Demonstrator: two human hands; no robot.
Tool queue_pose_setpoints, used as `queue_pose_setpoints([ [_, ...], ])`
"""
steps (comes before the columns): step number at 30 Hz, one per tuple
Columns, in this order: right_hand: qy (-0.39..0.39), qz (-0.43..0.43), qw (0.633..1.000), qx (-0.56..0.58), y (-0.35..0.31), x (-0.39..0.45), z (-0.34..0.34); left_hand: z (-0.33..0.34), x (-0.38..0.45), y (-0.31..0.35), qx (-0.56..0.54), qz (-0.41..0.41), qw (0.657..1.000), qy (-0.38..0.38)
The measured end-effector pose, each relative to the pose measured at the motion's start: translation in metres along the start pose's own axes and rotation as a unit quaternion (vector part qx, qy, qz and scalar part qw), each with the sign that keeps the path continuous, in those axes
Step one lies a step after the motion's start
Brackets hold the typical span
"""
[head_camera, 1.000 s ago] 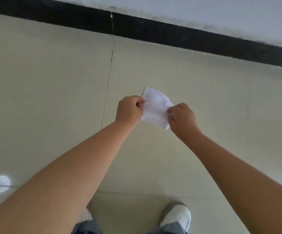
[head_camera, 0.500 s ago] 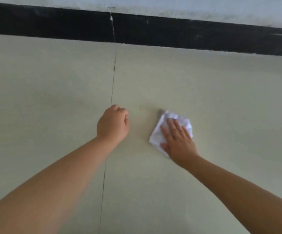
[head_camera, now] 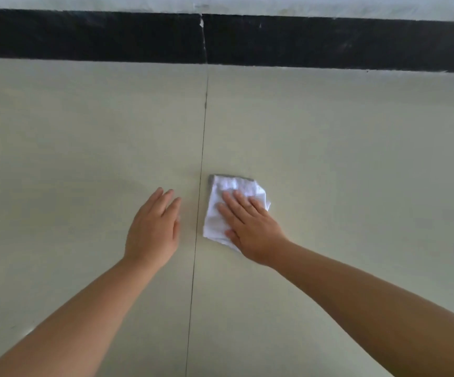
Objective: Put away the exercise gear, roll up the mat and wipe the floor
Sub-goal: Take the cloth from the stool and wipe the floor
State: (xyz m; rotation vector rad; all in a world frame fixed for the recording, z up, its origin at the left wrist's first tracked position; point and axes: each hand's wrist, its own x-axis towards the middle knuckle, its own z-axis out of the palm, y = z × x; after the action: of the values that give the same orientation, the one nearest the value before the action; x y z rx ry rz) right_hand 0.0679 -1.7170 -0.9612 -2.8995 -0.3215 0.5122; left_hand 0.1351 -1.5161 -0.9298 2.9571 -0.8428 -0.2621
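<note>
Both bare forearms are extended forward and down. The left arm enters from 7 o'clock, the right from 4 o'clock. The left hand (head_camera: 153, 232) is held palm down, fingers straight and together, pointed toward 1 o'clock; nothing is held by it. The right hand (head_camera: 250, 229) is laid flat, palm down, fingers straight and slightly spread toward 11 o'clock, thumb on the inner side; a cloth (head_camera: 228, 194) is pressed beneath it.
</note>
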Motion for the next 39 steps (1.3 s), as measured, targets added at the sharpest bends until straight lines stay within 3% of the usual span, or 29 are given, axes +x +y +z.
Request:
queue_pose_setpoints([
  [4,0.012,-0.025,0.999,-0.033,0.030,-0.062,0.020,0.015,0.005,0.036,-0.028,0.102,0.994,0.009],
  [7,0.019,0.040,0.998,-0.037,0.067,-0.090,0.024,0.022,0.016,0.072,-0.044,0.170,0.984,0.012],
  [10,0.005,0.192,0.981,-0.012,0.093,-0.080,0.004,0.021,0.029,0.097,-0.015,0.136,0.990,-0.016],
  [13,-0.011,0.264,0.963,0.058,0.093,-0.050,-0.015,0.023,0.036,0.100,0.002,0.087,0.996,-0.016],
  [18,-0.020,0.134,0.988,0.075,0.055,-0.006,-0.032,0.020,0.031,0.070,0.005,0.089,0.995,0.050],
  [20,0.020,0.092,0.994,0.046,0.040,-0.006,-0.026,0.019,0.028,0.059,-0.013,0.128,0.989,0.067],
  [22,0.047,0.103,0.992,0.049,0.030,-0.017,-0.014,0.019,0.027,0.057,-0.028,0.177,0.982,0.062],
  [25,0.007,0.139,0.990,0.039,0.024,-0.047,0.003,0.021,0.035,0.071,-0.016,0.237,0.971,0.025],
  [27,0.012,0.164,0.986,0.029,0.027,-0.073,0.011,0.024,0.042,0.092,0.003,0.291,0.957,-0.001],
  [30,-0.016,0.235,0.972,0.017,0.036,-0.125,0.022,0.034,0.046,0.132,0.021,0.378,0.925,0.020],
  [34,-0.074,0.341,0.936,0.044,0.046,-0.206,0.041,0.044,0.033,0.209,0.049,0.508,0.860,0.007],
  [37,-0.116,0.410,0.903,0.050,0.060,-0.270,0.050,0.060,0.012,0.273,0.070,0.568,0.819,-0.046],
  [39,-0.142,0.433,0.889,0.043,0.067,-0.308,0.060,0.062,-0.004,0.316,0.065,0.579,0.811,-0.052],
])
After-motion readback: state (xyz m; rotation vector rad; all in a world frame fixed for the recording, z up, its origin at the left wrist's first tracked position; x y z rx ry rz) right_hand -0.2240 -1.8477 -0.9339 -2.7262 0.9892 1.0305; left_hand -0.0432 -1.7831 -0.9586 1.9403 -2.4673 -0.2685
